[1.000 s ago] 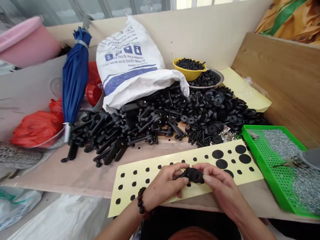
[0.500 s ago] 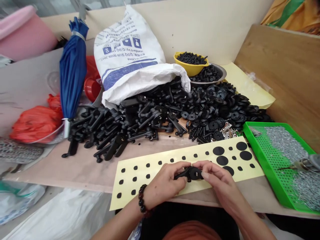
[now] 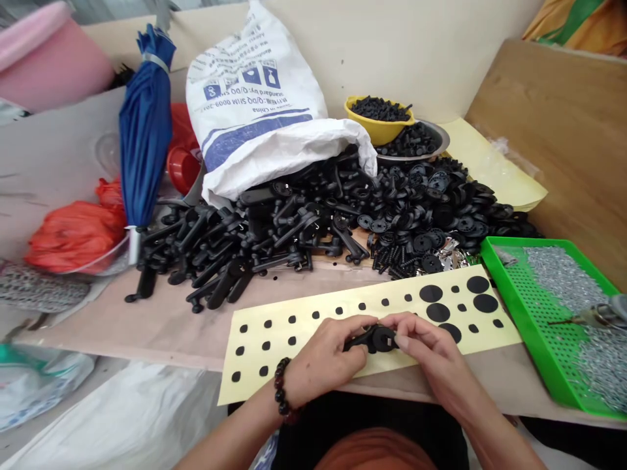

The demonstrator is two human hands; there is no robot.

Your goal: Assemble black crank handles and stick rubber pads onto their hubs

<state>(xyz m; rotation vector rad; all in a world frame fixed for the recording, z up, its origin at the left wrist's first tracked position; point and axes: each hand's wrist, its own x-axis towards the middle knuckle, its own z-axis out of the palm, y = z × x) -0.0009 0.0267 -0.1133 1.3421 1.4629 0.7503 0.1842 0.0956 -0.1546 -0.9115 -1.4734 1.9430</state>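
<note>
Handling one black part (image 3: pixel 383 339) two-handed, off the near edge of the yellow sheet (image 3: pixel 280 332) or just over it, can't tell which. Left hand (image 3: pixel 326 356) pinches the long end, thumb against fingers; right hand (image 3: pixel 431 346) has thumb and fingertips closed on the round end, where a small pale spot shows. Can't tell if the right fingers also hold something tiny. Step looks like close fingertip work at that round end; next move seems to call for a firm left grip and light right fingertips.

Around: black handles (image 3: pixel 228 281) piled behind, round black discs (image 3: pixel 450 202) right of them, springs (image 3: pixel 392 261) and metal clips (image 3: pixel 449 253) in front. Green tray (image 3: pixel 520 326) of screws (image 3: pixel 563 271) to the right, drill (image 3: pixel 605 313) over it. White sack (image 3: pixel 259 111) lies behind. In the way: both hands cover some stickers (image 3: pixel 437 313); the drill could crowd reaches into the tray.
</note>
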